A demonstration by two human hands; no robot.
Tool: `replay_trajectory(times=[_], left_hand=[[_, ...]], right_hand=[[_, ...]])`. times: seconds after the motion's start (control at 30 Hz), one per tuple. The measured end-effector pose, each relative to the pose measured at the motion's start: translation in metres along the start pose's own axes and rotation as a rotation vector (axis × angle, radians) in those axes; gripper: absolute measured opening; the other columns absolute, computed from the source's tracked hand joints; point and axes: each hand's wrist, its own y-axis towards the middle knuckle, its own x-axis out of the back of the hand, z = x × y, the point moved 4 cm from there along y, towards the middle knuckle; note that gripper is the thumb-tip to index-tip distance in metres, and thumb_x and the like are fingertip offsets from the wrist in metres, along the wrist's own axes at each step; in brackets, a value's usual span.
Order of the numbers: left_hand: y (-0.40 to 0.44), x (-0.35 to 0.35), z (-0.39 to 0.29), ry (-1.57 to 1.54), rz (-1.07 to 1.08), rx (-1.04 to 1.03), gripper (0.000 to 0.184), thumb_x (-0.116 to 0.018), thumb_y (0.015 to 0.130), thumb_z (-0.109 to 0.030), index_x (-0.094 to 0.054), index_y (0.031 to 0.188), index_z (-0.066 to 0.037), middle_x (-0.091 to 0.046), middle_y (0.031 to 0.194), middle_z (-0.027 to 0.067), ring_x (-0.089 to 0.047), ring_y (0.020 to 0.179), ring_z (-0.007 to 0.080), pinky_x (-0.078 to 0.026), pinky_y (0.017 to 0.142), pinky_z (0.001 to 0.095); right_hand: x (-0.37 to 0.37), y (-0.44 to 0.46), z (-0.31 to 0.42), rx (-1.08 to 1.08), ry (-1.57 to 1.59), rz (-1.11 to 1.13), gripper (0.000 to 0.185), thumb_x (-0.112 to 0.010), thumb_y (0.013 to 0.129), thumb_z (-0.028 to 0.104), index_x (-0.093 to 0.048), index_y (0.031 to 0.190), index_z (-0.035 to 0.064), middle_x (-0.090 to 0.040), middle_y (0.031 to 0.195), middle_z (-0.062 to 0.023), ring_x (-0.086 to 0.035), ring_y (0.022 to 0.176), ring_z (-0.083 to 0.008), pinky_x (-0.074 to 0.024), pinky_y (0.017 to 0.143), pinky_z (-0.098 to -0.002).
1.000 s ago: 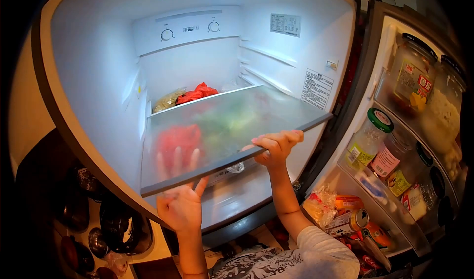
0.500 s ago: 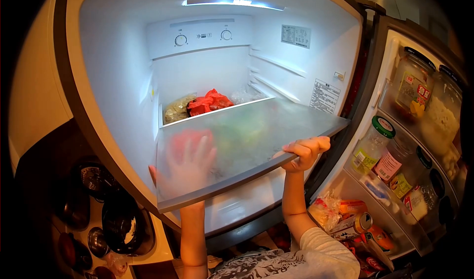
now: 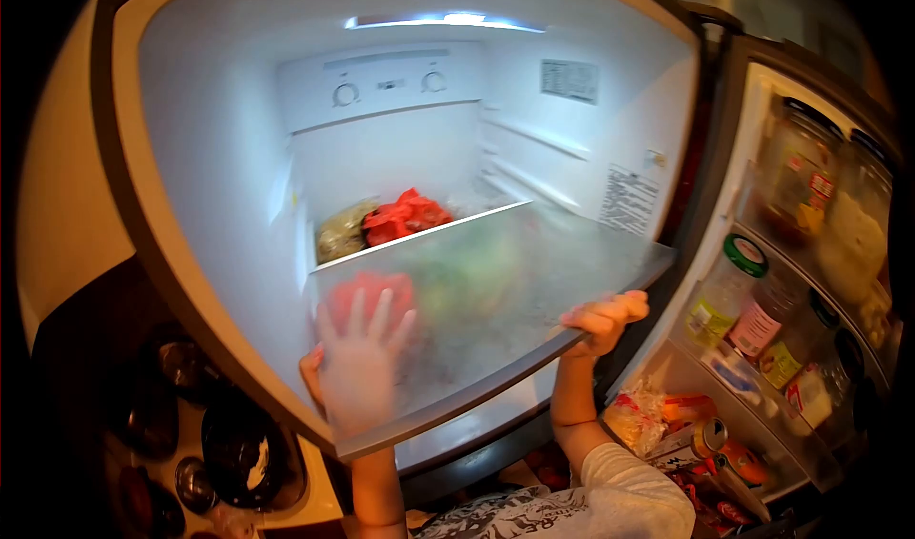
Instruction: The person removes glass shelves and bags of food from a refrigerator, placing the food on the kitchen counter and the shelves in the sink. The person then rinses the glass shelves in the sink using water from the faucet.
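A frosted glass shelf (image 3: 477, 329) with a dark front trim lies tilted in the open fridge, its front left corner lower than its right. Through the glass, my left hand (image 3: 362, 372) shows blurred beneath it, fingers spread against the underside and thumb at the left edge. My right hand (image 3: 605, 322) grips the front trim near its right end, fingers curled over it. Under or behind the glass are blurred red and green shapes. Behind the shelf's white back edge sit a red plastic bag (image 3: 410, 215) and a bag of something yellowish (image 3: 345, 232).
The fridge door (image 3: 743, 205) stands open at the right, its racks holding jars (image 3: 726, 286), a can (image 3: 691, 444) and packets. Side rails (image 3: 538, 139) run along the inner right wall. Dark pots (image 3: 248, 453) stand on a surface at the lower left.
The shelf's front left corner has moved down and toward me, along with my left hand. My right hand still grips the trim and has shifted slightly lower. The camera view has moved a little.
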Motion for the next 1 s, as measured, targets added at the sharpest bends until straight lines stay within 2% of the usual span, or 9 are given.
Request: replay_trajectory(times=[0.13, 0.3, 0.37, 0.47, 0.53, 0.67, 0.8, 0.93, 1.0], left_hand=[[0.001, 0.002, -0.003, 0.001, -0.006, 0.058, 0.058, -0.032, 0.074, -0.032, -0.019, 0.129, -0.019, -0.007, 0.137, 0.0155, -0.009, 0.123, 0.0404, -0.011, 0.097, 0.0589], [0.002, -0.008, 0.001, -0.026, -0.059, -0.025, 0.059, -0.032, 0.079, -0.045, -0.019, 0.129, -0.016, -0.006, 0.137, 0.0144, -0.007, 0.124, 0.0395, -0.010, 0.097, 0.0573], [0.000, -0.006, 0.007, -0.045, -0.071, -0.025, 0.066, -0.034, 0.078, -0.051, -0.016, 0.131, -0.015, -0.004, 0.137, 0.0136, -0.004, 0.125, 0.0383, -0.007, 0.098, 0.0561], [-0.010, 0.002, 0.014, -0.125, 0.064, -0.200, 0.076, -0.039, 0.075, -0.058, -0.010, 0.132, -0.017, 0.000, 0.138, 0.0127, -0.001, 0.125, 0.0372, -0.002, 0.099, 0.0558], [-0.014, 0.004, 0.017, 0.111, 0.267, -0.280, 0.084, -0.043, 0.071, -0.060, -0.005, 0.133, -0.019, 0.002, 0.138, 0.0117, 0.001, 0.125, 0.0360, 0.002, 0.098, 0.0559], [-0.016, 0.009, 0.015, 0.128, 0.255, -0.259, 0.087, -0.048, 0.069, -0.059, -0.005, 0.133, -0.018, 0.003, 0.138, 0.0114, 0.002, 0.125, 0.0356, 0.002, 0.098, 0.0562], [-0.021, 0.011, 0.011, 0.156, 0.266, -0.275, 0.090, -0.051, 0.068, -0.057, -0.002, 0.133, -0.017, 0.003, 0.138, 0.0108, 0.002, 0.126, 0.0350, -0.001, 0.098, 0.0559], [-0.025, 0.003, 0.013, 0.233, 0.295, -0.195, 0.090, -0.053, 0.070, -0.053, -0.001, 0.133, -0.014, -0.002, 0.138, 0.0102, -0.006, 0.126, 0.0335, -0.009, 0.099, 0.0535], [-0.029, -0.003, 0.032, 0.633, 0.095, -0.265, 0.081, -0.055, 0.074, -0.045, -0.012, 0.131, -0.008, -0.017, 0.135, 0.0128, -0.018, 0.124, 0.0293, -0.016, 0.099, 0.0467]], right_hand=[[-0.002, 0.001, -0.001, -0.023, -0.025, -0.013, 0.026, -0.047, 0.076, 0.043, -0.045, 0.062, 0.0206, -0.038, 0.057, 0.0060, -0.032, 0.065, -0.0143, -0.0240, 0.063, -0.0307], [-0.001, 0.001, -0.002, -0.061, 0.030, 0.180, 0.011, -0.048, 0.072, 0.036, -0.053, 0.070, 0.0262, -0.045, 0.065, 0.0109, -0.034, 0.071, -0.0130, -0.0227, 0.071, -0.0330], [-0.004, 0.004, 0.002, -0.036, 0.009, 0.189, 0.015, -0.050, 0.072, 0.037, -0.052, 0.069, 0.0226, -0.044, 0.063, 0.0085, -0.034, 0.069, -0.0144, -0.0235, 0.066, -0.0322], [-0.005, 0.004, 0.004, -0.017, 0.012, 0.199, 0.017, -0.054, 0.071, 0.035, -0.051, 0.066, 0.0187, -0.043, 0.060, 0.0060, -0.035, 0.065, -0.0159, -0.0245, 0.061, -0.0314], [-0.006, 0.005, 0.003, -0.023, 0.023, 0.210, 0.015, -0.054, 0.069, 0.033, -0.051, 0.066, 0.0185, -0.043, 0.059, 0.0059, -0.035, 0.064, -0.0160, -0.0247, 0.060, -0.0315], [-0.001, 0.003, 0.007, -0.004, 0.002, 0.174, 0.013, -0.054, 0.069, 0.030, -0.051, 0.064, 0.0183, -0.042, 0.059, 0.0056, -0.034, 0.063, -0.0158, -0.0245, 0.061, -0.0313], [0.004, -0.005, 0.008, -0.091, 0.046, 0.159, 0.009, -0.053, 0.060, 0.024, -0.055, 0.069, 0.0262, -0.045, 0.065, 0.0115, -0.035, 0.069, -0.0114, -0.0211, 0.071, -0.0325], [0.000, 0.002, 0.004, -0.082, 0.053, 0.165, 0.009, -0.054, 0.060, 0.026, -0.055, 0.069, 0.0248, -0.046, 0.065, 0.0110, -0.036, 0.068, -0.0121, -0.0210, 0.070, -0.0328], [-0.005, 0.015, 0.004, -0.052, 0.073, 0.236, 0.009, -0.054, 0.064, 0.026, -0.053, 0.064, 0.0169, -0.044, 0.060, 0.0048, -0.035, 0.063, -0.0160, -0.0243, 0.063, -0.0308]])
